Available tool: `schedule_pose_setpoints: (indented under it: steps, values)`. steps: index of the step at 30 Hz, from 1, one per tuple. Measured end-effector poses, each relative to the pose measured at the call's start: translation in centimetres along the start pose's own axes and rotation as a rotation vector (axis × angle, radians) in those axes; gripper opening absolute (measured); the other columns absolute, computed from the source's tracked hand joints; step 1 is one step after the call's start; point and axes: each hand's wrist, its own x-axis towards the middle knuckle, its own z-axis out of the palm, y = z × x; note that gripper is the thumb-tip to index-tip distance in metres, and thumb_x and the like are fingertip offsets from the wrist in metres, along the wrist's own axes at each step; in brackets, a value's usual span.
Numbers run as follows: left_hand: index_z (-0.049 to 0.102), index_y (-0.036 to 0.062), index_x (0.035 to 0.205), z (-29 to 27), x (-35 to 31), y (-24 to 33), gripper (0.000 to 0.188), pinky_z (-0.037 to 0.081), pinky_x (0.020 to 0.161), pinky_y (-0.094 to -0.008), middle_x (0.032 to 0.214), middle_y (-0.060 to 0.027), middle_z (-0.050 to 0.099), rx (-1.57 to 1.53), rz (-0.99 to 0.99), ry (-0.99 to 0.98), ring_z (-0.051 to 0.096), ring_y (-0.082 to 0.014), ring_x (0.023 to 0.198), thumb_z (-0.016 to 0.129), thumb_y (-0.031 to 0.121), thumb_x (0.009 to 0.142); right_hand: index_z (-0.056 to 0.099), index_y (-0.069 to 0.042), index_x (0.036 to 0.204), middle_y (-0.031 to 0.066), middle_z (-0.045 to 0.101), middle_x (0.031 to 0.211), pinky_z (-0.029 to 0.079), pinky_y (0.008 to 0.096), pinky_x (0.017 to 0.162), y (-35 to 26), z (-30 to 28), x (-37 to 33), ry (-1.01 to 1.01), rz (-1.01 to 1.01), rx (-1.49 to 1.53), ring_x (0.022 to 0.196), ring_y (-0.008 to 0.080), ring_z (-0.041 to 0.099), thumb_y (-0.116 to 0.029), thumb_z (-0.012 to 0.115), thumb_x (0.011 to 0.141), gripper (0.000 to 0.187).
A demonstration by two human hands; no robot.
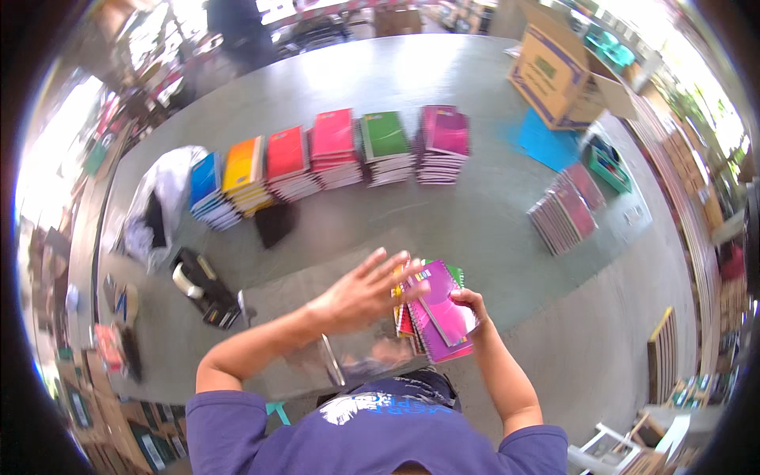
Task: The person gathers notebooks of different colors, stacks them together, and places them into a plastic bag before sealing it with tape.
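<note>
At the near edge of the grey bench (475, 229), the right hand (469, 303) is closed on the right side of a small stack of spiral notebooks (439, 313), a purple cover on top with red, yellow and green ones fanned beneath it. The left hand (366, 289) is spread open, fingers splayed, just above and to the left of the stack; it is blurred, and whether the fingertips touch the top cover cannot be told. Under the hands lies a shiny flat sheet or tray (356, 348), reflecting light.

The notebooks look light and fairly stiff, yet glossy covers would likely slide on one another, so the stack seems best gripped from both sides along the edges, spirals aligned, with a palm pressing down on top.

Toward the left edge of the bench sit a black tape dispenser (202, 286) and, further out, a white plastic bag (162, 198). Across the middle runs a row of notebook piles (332, 158): blue, orange, red, pink, green, magenta. Nearer the right edge is a fanned pile of reddish notebooks (566, 212), a green tray of pens (608, 165) and a blue sheet (548, 144). At the far right corner stands an open cardboard box (558, 71).
</note>
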Motion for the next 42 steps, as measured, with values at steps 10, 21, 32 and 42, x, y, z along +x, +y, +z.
schedule_pose_setpoints:
  steps: [10, 21, 32, 42]
  values:
    - [0.044, 0.0062, 0.122, 1.3, -15.7, 5.3, 0.071, 0.048, 0.088, -0.0342, 0.111, -0.0079, 0.058, -1.053, -0.817, 0.798, 0.056, -0.0191, 0.103, 0.082, 0.004, 0.061, 0.029, -0.001, 0.139, 0.0212, 0.023, 0.145, 0.014, 0.044, 0.11, 6.6, 6.1, 7.6, -0.053, -0.186, -1.685, 0.137, 0.0339, 0.016, -0.059, 0.041, 0.087, 0.078]
    - [0.021, 0.0056, 0.142, 3.8, -17.2, 3.7, 0.107, 0.032, 0.105, -0.0355, 0.14, -0.0137, 0.037, -1.049, -0.752, 0.816, 0.04, -0.0244, 0.126, 0.084, 0.004, 0.056, 0.015, -0.004, 0.142, 0.0192, 0.029, 0.14, 0.03, 0.0427, 0.105, 10.3, 11.1, 6.8, -0.268, -0.661, -1.203, 0.129, 0.0314, 0.032, -0.036, 0.089, 0.049, 0.123]
    - [0.038, 0.0073, 0.126, 8.8, -16.1, 4.7, 0.087, 0.041, 0.095, -0.035, 0.122, -0.0135, 0.049, -0.905, -0.91, 0.784, 0.05, -0.0245, 0.113, 0.086, 0.012, 0.054, 0.04, -0.006, 0.117, 0.0083, 0.05, 0.114, 0.036, 0.0365, 0.101, 14.5, 10.7, 9.4, -0.183, -0.593, -0.78, 0.108, 0.0211, 0.05, -0.028, 0.093, 0.042, 0.095]
    - [0.037, 0.0078, 0.124, 8.8, -16.5, 3.5, 0.074, 0.046, 0.087, -0.0358, 0.119, -0.0142, 0.051, -0.862, -0.799, 0.637, 0.055, -0.0317, 0.106, 0.077, 0.002, 0.062, 0.04, -0.007, 0.116, 0.0111, 0.054, 0.111, 0.037, 0.0421, 0.1, 14.1, 7.9, 9.8, -0.261, -0.901, -1.019, 0.106, 0.0244, 0.054, -0.019, 0.087, 0.055, 0.079]
